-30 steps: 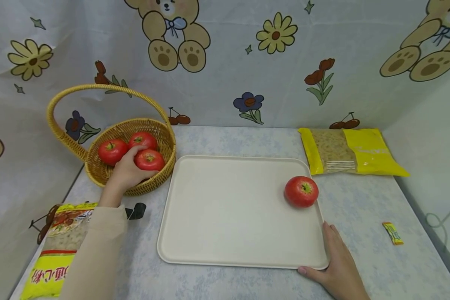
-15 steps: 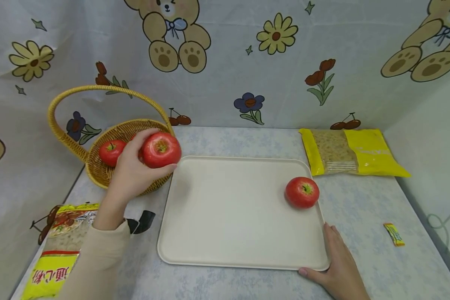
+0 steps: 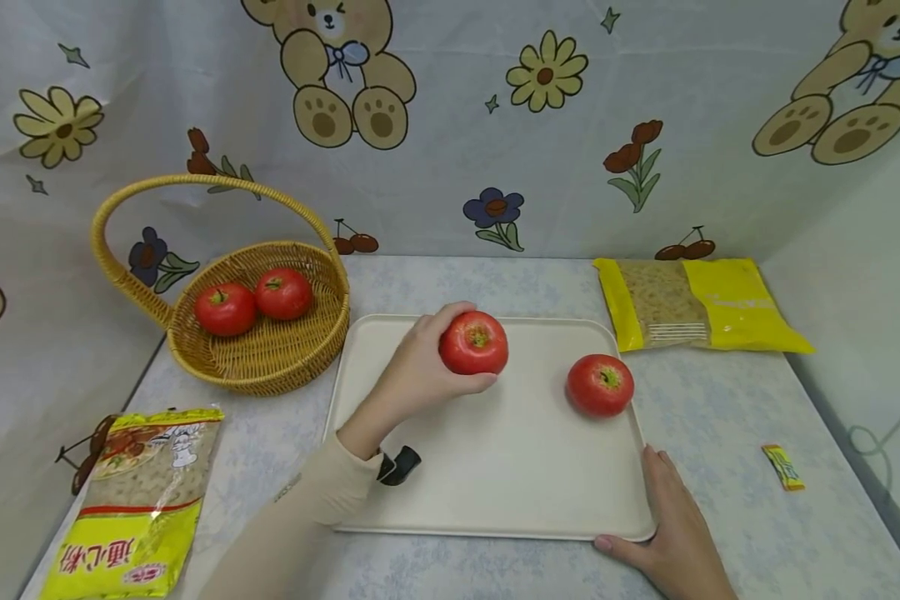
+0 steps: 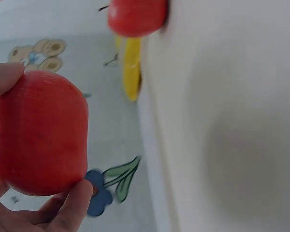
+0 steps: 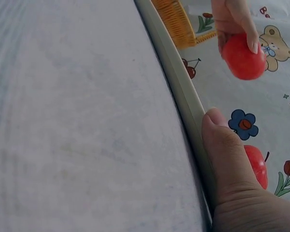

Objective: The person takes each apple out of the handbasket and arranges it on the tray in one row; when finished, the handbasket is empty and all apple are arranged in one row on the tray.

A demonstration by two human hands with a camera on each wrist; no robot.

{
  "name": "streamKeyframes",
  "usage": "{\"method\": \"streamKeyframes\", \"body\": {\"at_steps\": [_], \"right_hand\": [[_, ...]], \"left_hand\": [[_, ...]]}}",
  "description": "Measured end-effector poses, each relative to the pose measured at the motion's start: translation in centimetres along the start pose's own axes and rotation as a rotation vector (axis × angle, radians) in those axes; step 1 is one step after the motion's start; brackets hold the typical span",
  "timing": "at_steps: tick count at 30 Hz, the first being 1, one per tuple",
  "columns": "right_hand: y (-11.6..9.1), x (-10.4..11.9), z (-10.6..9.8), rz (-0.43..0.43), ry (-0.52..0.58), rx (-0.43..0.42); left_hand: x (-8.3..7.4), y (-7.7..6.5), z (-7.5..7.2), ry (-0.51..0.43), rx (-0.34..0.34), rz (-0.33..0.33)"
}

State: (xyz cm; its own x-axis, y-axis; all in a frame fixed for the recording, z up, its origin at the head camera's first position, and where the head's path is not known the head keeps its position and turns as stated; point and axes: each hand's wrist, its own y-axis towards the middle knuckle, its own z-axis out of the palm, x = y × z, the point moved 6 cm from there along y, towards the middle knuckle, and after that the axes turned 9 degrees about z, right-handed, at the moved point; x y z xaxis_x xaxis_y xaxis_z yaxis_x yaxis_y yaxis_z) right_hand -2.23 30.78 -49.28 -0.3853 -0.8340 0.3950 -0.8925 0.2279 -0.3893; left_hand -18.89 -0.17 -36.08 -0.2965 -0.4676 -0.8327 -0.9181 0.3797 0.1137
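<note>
The left hand [image 3: 426, 367], partly hidden, is gripping an apple [image 3: 475, 343] over a tray [image 3: 525, 467]; the right hand [image 3: 675, 527] is resting relaxed at its four o'clock.

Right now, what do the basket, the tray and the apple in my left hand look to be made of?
Basket: probably wicker or a synthetic lookalike, with a slight sheen; the woven strands suggest it.
Tray: likely plastic, matte cream, judging by its smooth, even surface.
Apple in your left hand: shiny red skin with highlights; real fruit or plastic imitation, I can't tell.
</note>
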Motion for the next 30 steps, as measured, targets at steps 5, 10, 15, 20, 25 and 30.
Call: {"method": "streamKeyframes", "body": {"at_steps": [5, 10, 15, 20, 25, 30], "right_hand": [[0.0, 0.1, 0.0, -0.004, 0.002, 0.008], [0.0, 0.2, 0.0, -0.014, -0.004, 0.002], [-0.2, 0.2, -0.2, -0.032, -0.009, -0.016], [-0.3, 0.3, -0.3, -0.041, -0.005, -0.021], [-0.3, 0.5, -0.3, -0.047, -0.003, -0.022], [-0.4, 0.4, -0.3, -0.047, 0.002, -0.026]], "left_hand": [[1.1, 1.2, 4.1, 0.033, 0.096, -0.008], [1.9, 1.7, 6.7, 0.068, 0.136, -0.012], [2.1, 2.1, 8.3, 0.088, 0.145, 0.001], [2.5, 2.3, 9.2, 0.090, 0.154, -0.023], [2.7, 2.4, 9.8, 0.073, 0.160, -0.036], [2.8, 2.5, 10.1, 0.054, 0.166, -0.020]]}}
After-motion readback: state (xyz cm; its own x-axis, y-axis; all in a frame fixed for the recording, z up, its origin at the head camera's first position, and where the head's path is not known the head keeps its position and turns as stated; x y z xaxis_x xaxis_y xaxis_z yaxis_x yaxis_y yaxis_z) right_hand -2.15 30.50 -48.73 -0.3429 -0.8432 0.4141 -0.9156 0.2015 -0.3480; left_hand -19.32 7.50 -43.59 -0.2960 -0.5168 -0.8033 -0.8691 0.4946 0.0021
